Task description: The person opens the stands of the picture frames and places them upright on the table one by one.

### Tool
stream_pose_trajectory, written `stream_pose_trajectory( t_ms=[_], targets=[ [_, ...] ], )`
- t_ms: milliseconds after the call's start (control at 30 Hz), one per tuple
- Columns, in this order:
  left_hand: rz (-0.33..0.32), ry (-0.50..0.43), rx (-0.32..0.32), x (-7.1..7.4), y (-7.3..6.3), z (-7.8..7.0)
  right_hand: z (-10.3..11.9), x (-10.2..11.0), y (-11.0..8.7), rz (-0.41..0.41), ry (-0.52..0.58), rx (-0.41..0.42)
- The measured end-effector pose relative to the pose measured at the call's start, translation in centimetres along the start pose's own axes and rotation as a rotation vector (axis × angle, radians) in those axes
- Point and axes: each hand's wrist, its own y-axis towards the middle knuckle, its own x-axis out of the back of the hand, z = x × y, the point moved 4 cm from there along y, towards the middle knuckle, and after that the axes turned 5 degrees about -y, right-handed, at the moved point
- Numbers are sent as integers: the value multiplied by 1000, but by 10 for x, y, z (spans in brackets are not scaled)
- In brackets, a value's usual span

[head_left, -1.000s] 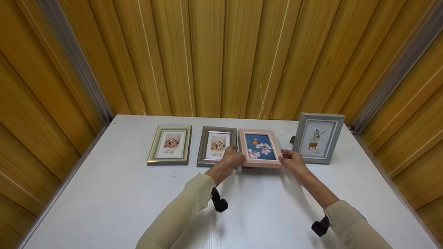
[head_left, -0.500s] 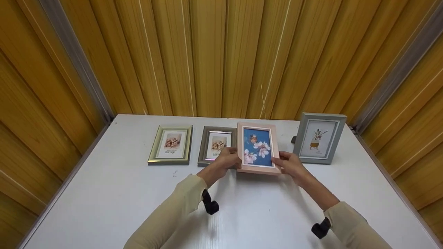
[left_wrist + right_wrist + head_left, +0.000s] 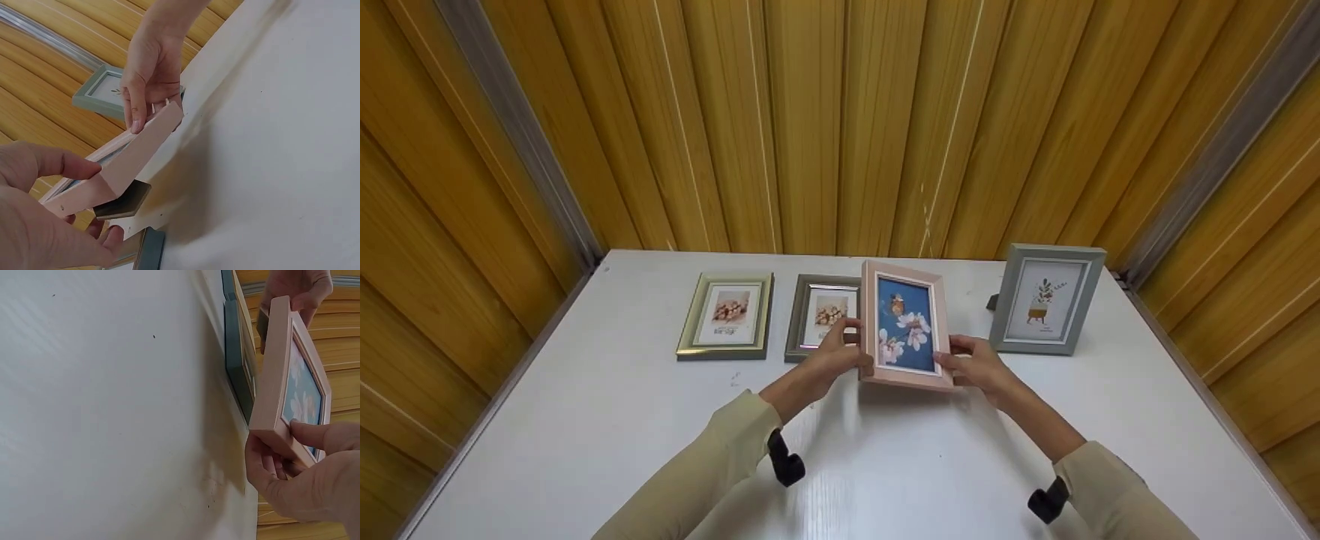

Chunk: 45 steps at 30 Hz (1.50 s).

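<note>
Both hands hold a pink picture frame (image 3: 907, 381) with a blue flower picture, raised off the white table and tilted. My left hand (image 3: 831, 360) grips its left side near the lower corner, thumb in front. The right hand (image 3: 982, 369) pinches the lower right side, its thumb (image 3: 309, 433) over the front and fingers curled behind. In the left wrist view, a dark stand leg (image 3: 125, 202) sticks out from the back of the pink frame. Partly hidden behind the left hand lies a grey-brown picture frame (image 3: 802, 315), flat on the table.
A gold-green picture frame (image 3: 694, 315) lies flat at the left. A grey-green picture frame (image 3: 1076, 307) stands upright at the right, propped on its back leg. The white table (image 3: 622, 420) ends at a yellow wood-look wall (image 3: 810, 135) behind.
The pink frame has risen off the table, tipped more upright and shifted left toward me, both hands moving with it. The other frames have not moved.
</note>
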Motion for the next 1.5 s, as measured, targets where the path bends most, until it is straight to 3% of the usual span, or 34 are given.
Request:
stream_pose_trajectory(
  t_ms=[200,500,833,1100,1333,1500],
  targets=[
    [89,22,-43,-3,-15,-4,-9,-13,3,58,110,29],
    [224,92,-130,-23,-37,-14,-16,-29,2,187,205,83],
    [235,188,-212,-37,-44,-15,-20,-36,0,277,285,99],
    [336,212,-277,-38,-45,-12,-21,-34,-4,351,274,149],
    [335,186,-259,-36,-45,-10,-22,-35,-3,360,300,181],
    [295,163,-241,-30,-45,-10,-24,-36,-4,350,306,186]
  ],
)
